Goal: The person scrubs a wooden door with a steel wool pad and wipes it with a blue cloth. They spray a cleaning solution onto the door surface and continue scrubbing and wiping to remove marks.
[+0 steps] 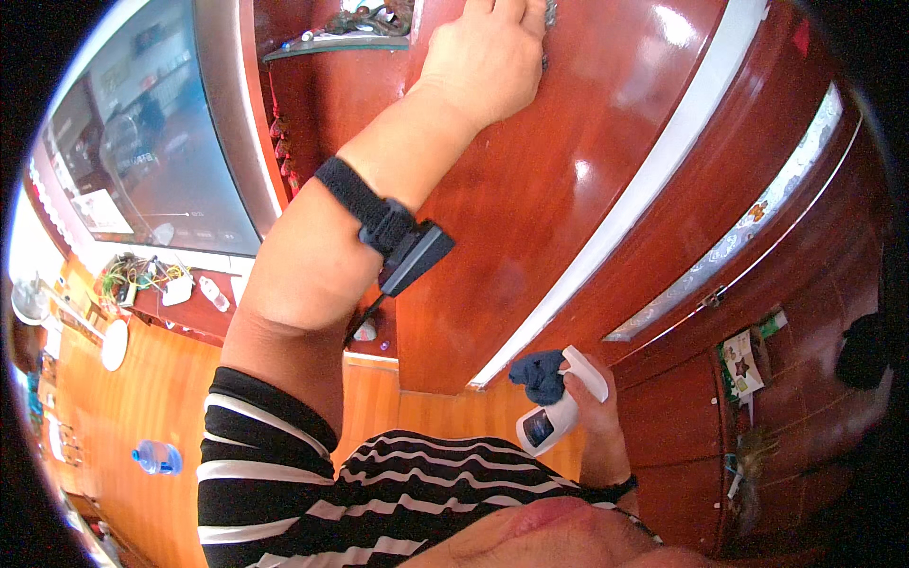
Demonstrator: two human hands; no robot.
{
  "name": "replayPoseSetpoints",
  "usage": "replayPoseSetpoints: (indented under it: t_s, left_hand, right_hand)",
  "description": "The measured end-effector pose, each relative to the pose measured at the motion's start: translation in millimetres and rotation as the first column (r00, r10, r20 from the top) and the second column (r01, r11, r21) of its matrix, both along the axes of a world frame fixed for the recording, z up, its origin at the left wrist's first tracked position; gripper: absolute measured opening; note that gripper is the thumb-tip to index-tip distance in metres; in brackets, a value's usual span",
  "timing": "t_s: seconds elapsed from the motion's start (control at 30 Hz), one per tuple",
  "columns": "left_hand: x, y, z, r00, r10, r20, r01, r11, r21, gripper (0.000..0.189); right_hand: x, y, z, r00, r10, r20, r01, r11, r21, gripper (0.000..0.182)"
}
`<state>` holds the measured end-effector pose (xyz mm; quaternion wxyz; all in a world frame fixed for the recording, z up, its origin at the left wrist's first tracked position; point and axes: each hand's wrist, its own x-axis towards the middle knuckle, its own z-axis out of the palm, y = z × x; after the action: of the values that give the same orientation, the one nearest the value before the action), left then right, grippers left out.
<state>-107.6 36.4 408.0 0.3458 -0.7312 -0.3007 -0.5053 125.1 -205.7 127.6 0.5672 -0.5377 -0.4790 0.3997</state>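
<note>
My left hand is raised at the top of the view, against a glossy reddish-brown wood panel. The edge of a fuzzy grey cloth shows beside and under it; the fingertips are cut off by the frame. A black strap with a small black device is around my left forearm. Lower down, at the right of my body, my right hand grips a white spray bottle with a dark label. A bunched dark blue cloth lies against the bottle by my fingers.
At the upper left are a glass shelf with ornaments and a large screen. Below the screen, a wooden ledge holds a router and a plastic bottle. A blue water jug is on the wood floor. A door with a decorated strip stands right.
</note>
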Motion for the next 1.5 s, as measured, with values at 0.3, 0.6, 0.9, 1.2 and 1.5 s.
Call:
replayPoseSetpoints:
  t_s: [0.3,0.6,0.9,1.2,1.5]
  left_hand:
    - [0.3,5.6,-1.4,0.999,-0.011,0.042,0.008,0.997,0.071,0.044]
    - [-7.9,3.7,14.3,0.999,0.020,-0.039,-0.019,1.000,0.006,0.045]
    - [-10.8,9.1,-31.8,0.992,0.037,-0.125,-0.042,0.999,-0.032,0.046]
    - [-1.6,5.3,-34.6,1.000,-0.024,-0.016,0.023,0.998,-0.058,0.041]
    - [2.0,5.1,-29.3,0.998,-0.063,-0.022,0.061,0.996,-0.060,0.034]
  right_hand:
    - [0.1,-0.2,-3.8,0.994,-0.109,-0.016,0.109,0.994,-0.019,0.025]
    - [9.4,1.2,-5.2,0.998,-0.027,-0.055,0.026,1.000,-0.015,0.023]
    - [-0.5,6.5,3.0,0.998,-0.026,-0.057,0.027,1.000,0.013,0.017]
    - [-1.5,4.4,4.5,0.998,-0.066,0.007,0.067,0.997,-0.041,0.023]
    - [-12.8,9.8,13.4,0.995,-0.101,0.009,0.101,0.991,-0.087,0.025]
